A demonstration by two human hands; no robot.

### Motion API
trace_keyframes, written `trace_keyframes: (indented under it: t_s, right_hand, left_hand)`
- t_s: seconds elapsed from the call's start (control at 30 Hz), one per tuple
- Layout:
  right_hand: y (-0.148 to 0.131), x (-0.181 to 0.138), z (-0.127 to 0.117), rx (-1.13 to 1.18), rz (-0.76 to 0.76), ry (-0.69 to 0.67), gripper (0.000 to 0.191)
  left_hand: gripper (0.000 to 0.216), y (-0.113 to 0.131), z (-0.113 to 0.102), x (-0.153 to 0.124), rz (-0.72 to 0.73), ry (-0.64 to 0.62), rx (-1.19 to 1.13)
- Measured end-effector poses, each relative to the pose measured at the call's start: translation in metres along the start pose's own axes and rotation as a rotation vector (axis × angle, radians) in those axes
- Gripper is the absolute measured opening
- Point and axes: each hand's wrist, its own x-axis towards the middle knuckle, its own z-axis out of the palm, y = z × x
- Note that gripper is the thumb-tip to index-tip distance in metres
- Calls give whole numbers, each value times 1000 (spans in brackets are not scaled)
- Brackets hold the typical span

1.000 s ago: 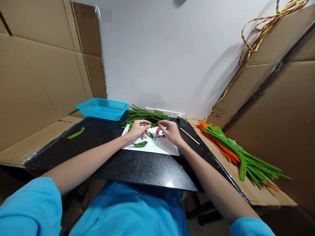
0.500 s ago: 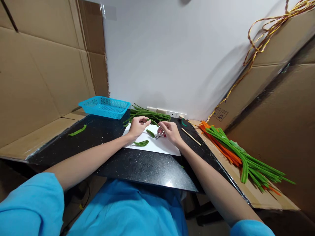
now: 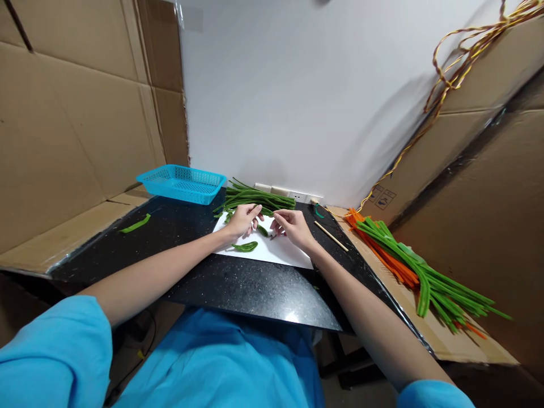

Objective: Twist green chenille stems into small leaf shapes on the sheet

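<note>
My left hand [image 3: 243, 220] and my right hand [image 3: 294, 228] are close together over a white sheet of paper [image 3: 272, 252]. Thumb and fingers of each pinch a short dark green pipe cleaner [image 3: 267, 212], which spans the gap between them. Two leaf shapes of green pipe cleaner lie on the paper: one leaf [image 3: 245, 247] near its front left, another leaf [image 3: 262, 231] just below my hands. Part of a further green piece [image 3: 229, 216] shows beside my left hand. A small metal tool [image 3: 274, 236] sits under my right fingers, mostly hidden.
Behind the paper lies a bundle of dark green pipe cleaners [image 3: 263, 198]. A blue basket [image 3: 182, 190] stands back left, near a light green strip [image 3: 136, 223]. To the right are a wooden stick [image 3: 331, 236] and bright green [image 3: 433, 277] and orange pipe cleaners [image 3: 393, 263] on cardboard.
My left hand has turned slightly and shifted a little right, and the pipe cleaner between my hands shows less of an arch. My right hand has barely moved.
</note>
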Motion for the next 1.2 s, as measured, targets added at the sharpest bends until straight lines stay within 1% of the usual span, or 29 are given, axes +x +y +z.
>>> trace_keyframes:
  t_s: [0.43, 0.53, 0.67, 0.77, 0.93, 1.07, 1.2]
  right_hand:
    - [2, 2, -3, 50, 56, -18, 48]
    - [2, 2, -3, 104, 90, -23, 48]
    - [0, 1, -4, 234, 161, -60, 46]
    - [-1, 1, -4, 282, 195, -80, 44]
    - [2, 2, -5, 285, 191, -53, 42]
    - [3, 3, -4, 247, 172, -11, 41]
    - [2, 1, -2, 204, 159, -7, 44]
  left_hand:
    - [50, -4, -6, 3, -63, -90, -111]
    - [48, -2, -6, 2, -57, -99, -132]
    - [45, 0, -4, 2, -51, -86, -175]
    - [42, 0, -2, 2, -57, -86, -207]
    - [38, 0, -2, 3, -59, -110, -271]
    - [37, 2, -3, 3, -103, -121, -306]
    - [27, 3, -4, 3, -144, -104, -312]
